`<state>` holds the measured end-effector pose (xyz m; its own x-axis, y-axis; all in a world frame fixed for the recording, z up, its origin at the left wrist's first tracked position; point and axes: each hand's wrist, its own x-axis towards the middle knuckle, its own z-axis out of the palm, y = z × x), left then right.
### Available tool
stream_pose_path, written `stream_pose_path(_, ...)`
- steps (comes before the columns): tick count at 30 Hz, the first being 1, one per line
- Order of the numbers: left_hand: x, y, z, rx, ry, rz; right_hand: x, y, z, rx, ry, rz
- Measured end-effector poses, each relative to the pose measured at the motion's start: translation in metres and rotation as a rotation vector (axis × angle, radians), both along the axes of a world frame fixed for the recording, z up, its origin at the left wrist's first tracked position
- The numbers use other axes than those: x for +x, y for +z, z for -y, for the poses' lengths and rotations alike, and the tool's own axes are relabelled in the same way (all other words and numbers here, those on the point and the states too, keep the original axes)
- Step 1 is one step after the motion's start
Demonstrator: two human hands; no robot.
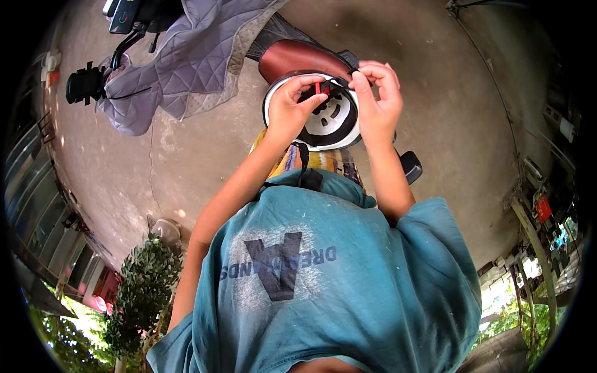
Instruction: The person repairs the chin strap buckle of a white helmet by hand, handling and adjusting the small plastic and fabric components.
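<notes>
A white helmet (327, 117) with a black inner rim lies open side up in front of my body, over the yellow striped cloth at my lap. My left hand (291, 110) reaches over the helmet's left rim, its thumb and fingers pinching a red buckle (322, 88). A black strap (339, 81) runs from near the buckle toward the right. At the helmet's right rim, my right hand (379, 104) is closed, thumb against fingers, around the strap's far part; its exact grip is partly hidden.
Just beyond the helmet is a dark red scooter seat (298, 59). A grey quilted cover (180, 59) drapes over the scooter's front at far left, by a black phone holder (86, 84). A leafy plant (146, 292) stands at lower left. Concrete floor (448, 81) surrounds me.
</notes>
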<state>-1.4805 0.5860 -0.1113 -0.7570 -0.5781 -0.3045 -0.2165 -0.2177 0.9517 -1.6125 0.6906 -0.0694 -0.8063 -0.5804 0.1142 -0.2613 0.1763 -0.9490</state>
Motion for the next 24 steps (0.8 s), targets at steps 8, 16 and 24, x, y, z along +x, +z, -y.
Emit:
stream_pose_path(8, 0.002, -0.007, -0.002, 0.137, -0.02, -0.021, 0.001, -0.013, 0.003, 0.14, 0.209, 0.623)
stream_pose_path(16, -0.001, -0.004, 0.0, 0.302, 0.072, -0.144, 0.015, -0.02, 0.0, 0.17, 0.09, 0.547)
stream_pose_path(24, -0.002, -0.004, -0.003, 0.242, 0.077, -0.177, 0.023, -0.025, 0.0, 0.175, 0.045, 0.539)
